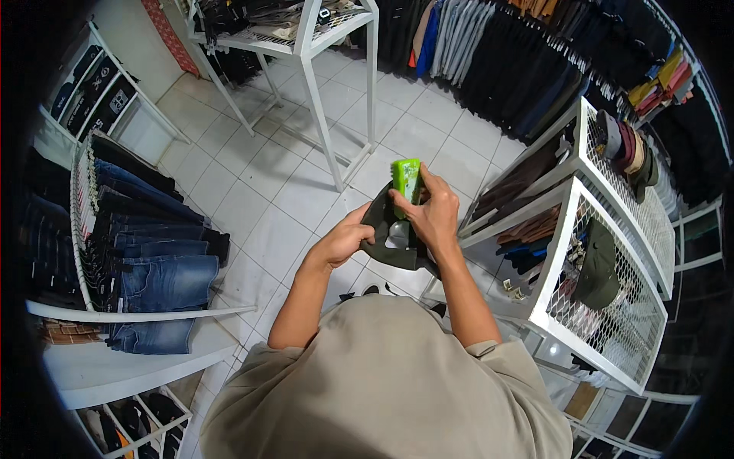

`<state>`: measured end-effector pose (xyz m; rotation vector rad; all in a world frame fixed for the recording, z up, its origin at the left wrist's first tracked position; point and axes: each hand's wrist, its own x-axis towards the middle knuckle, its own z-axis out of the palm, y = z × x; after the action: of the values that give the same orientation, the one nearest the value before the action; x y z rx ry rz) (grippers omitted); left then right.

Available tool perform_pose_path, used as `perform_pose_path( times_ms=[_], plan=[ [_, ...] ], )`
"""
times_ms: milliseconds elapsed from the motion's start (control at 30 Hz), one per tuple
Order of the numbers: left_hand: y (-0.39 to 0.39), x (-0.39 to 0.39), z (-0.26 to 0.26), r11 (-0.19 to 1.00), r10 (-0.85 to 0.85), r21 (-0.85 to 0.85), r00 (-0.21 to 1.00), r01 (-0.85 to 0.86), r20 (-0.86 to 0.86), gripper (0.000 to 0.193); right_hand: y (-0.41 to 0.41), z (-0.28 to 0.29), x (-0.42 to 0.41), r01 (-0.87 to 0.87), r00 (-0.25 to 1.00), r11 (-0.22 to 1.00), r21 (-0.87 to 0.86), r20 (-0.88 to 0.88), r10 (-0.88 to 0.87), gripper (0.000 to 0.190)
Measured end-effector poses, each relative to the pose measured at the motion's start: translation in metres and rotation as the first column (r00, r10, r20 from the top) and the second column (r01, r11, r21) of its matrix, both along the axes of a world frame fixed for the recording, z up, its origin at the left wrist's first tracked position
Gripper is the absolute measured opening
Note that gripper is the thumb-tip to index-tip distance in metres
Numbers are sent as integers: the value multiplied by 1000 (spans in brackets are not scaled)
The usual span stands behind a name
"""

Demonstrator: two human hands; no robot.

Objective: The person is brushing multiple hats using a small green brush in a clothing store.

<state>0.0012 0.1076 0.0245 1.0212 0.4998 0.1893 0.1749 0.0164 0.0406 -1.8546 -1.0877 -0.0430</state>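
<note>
In front of my body, my left hand grips the edge of a dark olive cap, thumb on top. My right hand holds a bright green plastic brush between thumb and fingers, over the cap's opening. Its bristles are partly in view on the left side. Part of the cap's far side is hidden behind my right hand and the green brush. The cap's inner side and its rear strap opening face up.
White metal mesh racks stand close on the right, with a dark olive cap and a row of caps. Folded and hanging jeans line the left. A white metal table stands ahead, and hanging trousers are beyond it.
</note>
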Motion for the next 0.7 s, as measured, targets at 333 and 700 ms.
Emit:
perform_pose_path(
  times_ms=[333, 700],
  plan=[
    [-11, 1, 5, 973, -37, 227, 999, 44, -34, 76, 4, -7, 14, -18, 1000, 985, -172, -18, 15, 70],
    [-4, -4, 15, 966, 37, 256, 999, -44, 35, 69, 3, -2, -10, -255, 915, 967, -17, -329, 235, 68]
  ],
)
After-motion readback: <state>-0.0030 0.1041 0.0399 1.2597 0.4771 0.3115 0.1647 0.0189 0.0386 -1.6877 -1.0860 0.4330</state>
